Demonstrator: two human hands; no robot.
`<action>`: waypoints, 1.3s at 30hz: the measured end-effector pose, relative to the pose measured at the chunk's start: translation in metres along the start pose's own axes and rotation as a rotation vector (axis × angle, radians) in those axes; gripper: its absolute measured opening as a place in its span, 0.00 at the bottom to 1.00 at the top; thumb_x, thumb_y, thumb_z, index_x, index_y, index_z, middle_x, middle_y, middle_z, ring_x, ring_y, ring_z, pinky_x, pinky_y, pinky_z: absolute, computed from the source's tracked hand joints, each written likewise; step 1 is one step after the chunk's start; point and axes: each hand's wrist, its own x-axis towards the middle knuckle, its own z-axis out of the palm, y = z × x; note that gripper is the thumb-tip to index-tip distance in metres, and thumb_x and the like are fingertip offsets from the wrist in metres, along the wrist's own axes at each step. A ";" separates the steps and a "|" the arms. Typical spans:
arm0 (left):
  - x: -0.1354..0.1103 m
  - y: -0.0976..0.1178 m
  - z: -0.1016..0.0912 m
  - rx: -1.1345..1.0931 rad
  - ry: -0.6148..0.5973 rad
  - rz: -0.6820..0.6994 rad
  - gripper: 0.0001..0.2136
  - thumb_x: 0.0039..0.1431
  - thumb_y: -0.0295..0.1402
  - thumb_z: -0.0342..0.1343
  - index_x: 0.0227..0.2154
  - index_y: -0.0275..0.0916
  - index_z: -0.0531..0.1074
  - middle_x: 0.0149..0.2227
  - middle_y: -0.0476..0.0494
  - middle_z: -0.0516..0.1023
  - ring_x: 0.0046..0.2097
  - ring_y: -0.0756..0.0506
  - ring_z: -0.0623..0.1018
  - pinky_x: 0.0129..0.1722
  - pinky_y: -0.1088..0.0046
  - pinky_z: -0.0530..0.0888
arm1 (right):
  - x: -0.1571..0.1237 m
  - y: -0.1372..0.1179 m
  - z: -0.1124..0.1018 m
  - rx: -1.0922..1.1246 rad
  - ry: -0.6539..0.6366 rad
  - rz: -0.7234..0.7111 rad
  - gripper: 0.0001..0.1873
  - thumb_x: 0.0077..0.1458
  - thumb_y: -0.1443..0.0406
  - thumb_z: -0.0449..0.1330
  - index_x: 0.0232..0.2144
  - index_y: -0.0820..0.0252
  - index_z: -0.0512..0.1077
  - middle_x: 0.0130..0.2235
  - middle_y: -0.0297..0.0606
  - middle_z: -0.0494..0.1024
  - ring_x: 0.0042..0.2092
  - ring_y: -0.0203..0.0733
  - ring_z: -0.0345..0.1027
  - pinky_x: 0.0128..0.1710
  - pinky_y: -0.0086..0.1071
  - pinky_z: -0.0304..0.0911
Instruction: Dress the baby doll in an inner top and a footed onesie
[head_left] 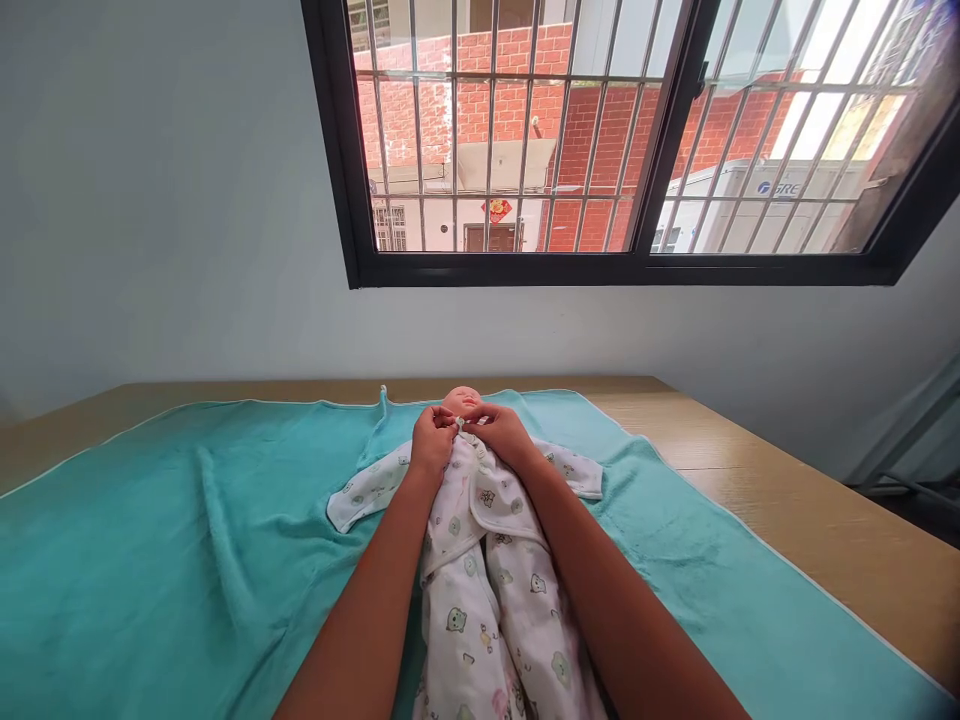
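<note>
"Condition of fingers [444, 415]?"
"Pinching the collar [460, 425] from both sides, with left hand [432, 442] and right hand [506, 434]."
"Location of printed garment [491, 505]?"
"Lies on the near side of the doll's head [463, 398], on the teal blanket [172, 540] over the counter [720, 440]."

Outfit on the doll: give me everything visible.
The outfit is white, soft-looking cloth with small animal prints, long sleeves spread to both sides and an overlapping front flap with a rounded corner. Its two legs run toward the camera. It lies front up on the teal blanket, the doll's head beyond its collar. The left hand and right hand meet at the collar; their exact grip is too small to tell.
</note>
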 end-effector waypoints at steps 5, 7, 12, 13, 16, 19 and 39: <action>0.001 -0.002 0.000 0.017 0.010 0.011 0.13 0.40 0.30 0.65 0.28 0.39 0.66 0.25 0.52 0.72 0.29 0.51 0.73 0.32 0.74 0.70 | 0.001 0.005 0.001 -0.191 0.033 -0.169 0.06 0.48 0.63 0.61 0.25 0.57 0.77 0.36 0.36 0.76 0.34 0.37 0.66 0.38 0.31 0.61; 0.000 -0.002 0.000 0.029 0.009 0.016 0.13 0.41 0.30 0.65 0.28 0.39 0.66 0.26 0.51 0.72 0.30 0.51 0.73 0.33 0.74 0.70 | 0.000 0.005 -0.001 -0.233 0.027 -0.202 0.07 0.50 0.63 0.60 0.25 0.56 0.78 0.35 0.37 0.76 0.35 0.39 0.66 0.39 0.32 0.61; 0.000 -0.001 0.000 0.076 -0.002 0.036 0.11 0.42 0.29 0.63 0.29 0.38 0.67 0.29 0.50 0.73 0.32 0.50 0.74 0.35 0.73 0.71 | -0.001 0.004 -0.001 -0.253 0.045 -0.159 0.09 0.51 0.61 0.59 0.22 0.57 0.76 0.31 0.36 0.75 0.34 0.39 0.65 0.37 0.32 0.60; 0.000 0.000 0.000 0.091 -0.005 0.041 0.10 0.43 0.29 0.62 0.29 0.38 0.67 0.29 0.49 0.74 0.33 0.50 0.74 0.35 0.73 0.71 | -0.001 0.005 -0.001 -0.235 0.047 -0.133 0.09 0.50 0.61 0.59 0.22 0.57 0.75 0.31 0.36 0.75 0.34 0.39 0.65 0.36 0.31 0.59; 0.000 0.000 0.000 0.167 -0.010 0.062 0.07 0.43 0.25 0.59 0.28 0.38 0.69 0.30 0.48 0.74 0.33 0.49 0.74 0.37 0.72 0.71 | 0.000 0.009 -0.001 -0.112 0.041 -0.015 0.09 0.48 0.59 0.59 0.25 0.58 0.76 0.29 0.33 0.75 0.33 0.38 0.65 0.35 0.30 0.59; 0.002 -0.002 -0.002 0.287 0.007 0.111 0.08 0.41 0.22 0.58 0.27 0.38 0.73 0.33 0.46 0.74 0.35 0.48 0.72 0.41 0.69 0.70 | 0.000 0.016 -0.002 0.001 0.082 0.099 0.15 0.49 0.55 0.57 0.24 0.60 0.74 0.25 0.31 0.73 0.30 0.37 0.63 0.32 0.29 0.57; -0.159 0.007 -0.097 0.795 -0.397 0.569 0.13 0.60 0.38 0.52 0.47 0.46 0.70 0.56 0.39 0.68 0.58 0.40 0.68 0.56 0.57 0.67 | -0.177 0.013 -0.067 -0.224 -0.112 -0.127 0.14 0.60 0.56 0.55 0.47 0.53 0.66 0.51 0.40 0.68 0.49 0.43 0.66 0.48 0.37 0.65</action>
